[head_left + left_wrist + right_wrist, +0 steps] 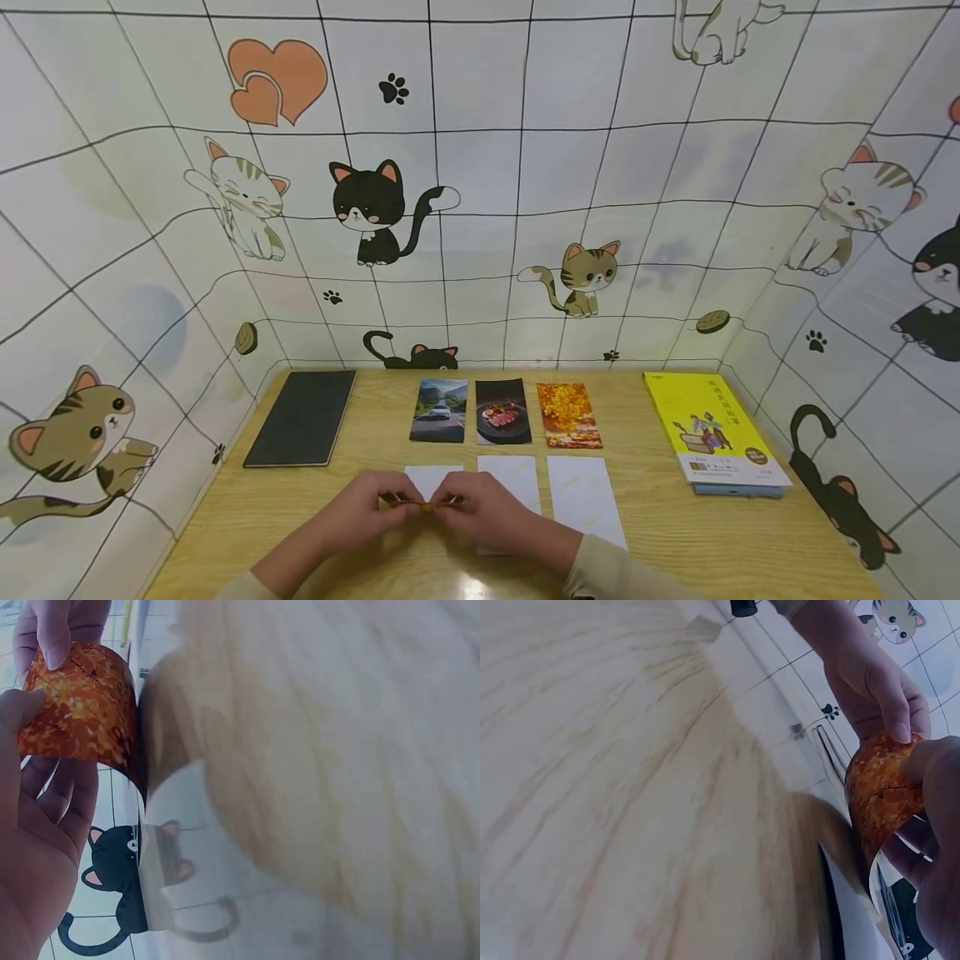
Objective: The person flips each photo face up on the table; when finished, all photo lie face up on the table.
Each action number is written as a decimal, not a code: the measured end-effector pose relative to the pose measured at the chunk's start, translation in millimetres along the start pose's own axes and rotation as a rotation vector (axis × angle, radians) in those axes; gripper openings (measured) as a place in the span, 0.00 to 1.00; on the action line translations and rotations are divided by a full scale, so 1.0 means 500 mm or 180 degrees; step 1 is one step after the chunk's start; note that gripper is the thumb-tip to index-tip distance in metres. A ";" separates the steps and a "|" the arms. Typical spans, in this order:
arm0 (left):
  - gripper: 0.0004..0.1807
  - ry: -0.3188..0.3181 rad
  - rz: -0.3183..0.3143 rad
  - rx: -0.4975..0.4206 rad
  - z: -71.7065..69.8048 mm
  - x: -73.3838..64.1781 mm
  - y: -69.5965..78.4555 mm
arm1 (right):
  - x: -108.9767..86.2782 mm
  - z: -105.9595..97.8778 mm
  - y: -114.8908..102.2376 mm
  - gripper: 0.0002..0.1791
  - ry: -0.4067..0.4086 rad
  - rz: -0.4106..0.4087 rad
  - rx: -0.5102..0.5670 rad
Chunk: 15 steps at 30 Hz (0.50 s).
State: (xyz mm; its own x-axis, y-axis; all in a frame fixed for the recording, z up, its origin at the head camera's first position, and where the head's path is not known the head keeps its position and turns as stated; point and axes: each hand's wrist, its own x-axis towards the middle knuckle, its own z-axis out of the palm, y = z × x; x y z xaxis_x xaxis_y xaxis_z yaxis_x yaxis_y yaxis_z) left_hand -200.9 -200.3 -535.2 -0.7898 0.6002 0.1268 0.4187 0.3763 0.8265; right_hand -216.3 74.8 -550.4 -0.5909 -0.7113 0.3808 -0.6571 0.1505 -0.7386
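Both hands hold one bent photo card [82,705] with orange autumn leaves printed on it. My left hand [367,512] pinches one end between thumb and fingers, and my right hand [487,512] pinches the other. Curved between the thumbs, the card [881,787] shows its printed face in both wrist views. From the head view only a thin strip of it appears between the fingertips. Below the hands lie a white card [435,477], partly covered by them, a second white card [513,475] partly behind the right hand, and a third white card [585,500] to the right.
Behind the white cards lie a car photo [440,411], a food photo [504,412] and a yellow tree photo [568,415]. A black notebook [302,419] is at left. At right, a yellow book [708,425] lies on a blue one [738,491]. Cat-patterned walls surround the wooden table [225,533].
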 end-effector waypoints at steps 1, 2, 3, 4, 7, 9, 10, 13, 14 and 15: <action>0.07 0.0033 -0.0054 -0.0070 -0.001 0.002 0.002 | 0.001 -0.002 -0.004 0.07 0.0046 0.0093 0.0065; 0.06 0.0072 -0.0090 -0.0133 -0.001 0.004 0.003 | 0.003 -0.004 -0.010 0.07 0.0088 0.0213 0.0146; 0.05 0.0110 -0.0143 -0.0201 -0.001 0.006 0.005 | 0.005 -0.007 -0.015 0.07 0.0135 0.0336 0.0235; 0.05 0.0154 -0.0192 -0.0260 -0.001 0.009 0.007 | 0.007 -0.009 -0.018 0.06 0.0178 0.0454 0.0310; 0.04 0.0299 -0.0224 -0.0362 -0.002 0.014 0.016 | 0.013 -0.013 -0.024 0.05 0.0308 0.0670 0.0487; 0.04 0.0384 -0.0236 -0.0395 -0.004 0.016 0.023 | 0.017 -0.016 -0.026 0.04 0.0374 0.0717 0.0556; 0.04 0.0424 -0.0241 -0.0403 -0.005 0.018 0.027 | 0.019 -0.018 -0.027 0.04 0.0399 0.0734 0.0568; 0.04 0.0522 -0.0282 -0.0455 -0.008 0.024 0.036 | 0.025 -0.025 -0.034 0.03 0.0473 0.0747 0.0620; 0.04 0.0549 -0.0301 -0.0478 -0.009 0.026 0.039 | 0.027 -0.026 -0.036 0.03 0.0495 0.0752 0.0625; 0.04 0.0568 -0.0322 -0.0507 -0.009 0.028 0.041 | 0.029 -0.028 -0.038 0.03 0.0513 0.0751 0.0626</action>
State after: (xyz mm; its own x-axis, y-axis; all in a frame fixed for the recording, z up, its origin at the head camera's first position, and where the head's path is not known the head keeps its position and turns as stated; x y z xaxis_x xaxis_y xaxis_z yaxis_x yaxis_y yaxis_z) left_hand -205.5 -187.7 -514.1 -0.8966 0.4258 0.1220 0.2686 0.3037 0.9141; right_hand -219.2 71.1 -523.0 -0.7925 -0.5526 0.2580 -0.4000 0.1515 -0.9039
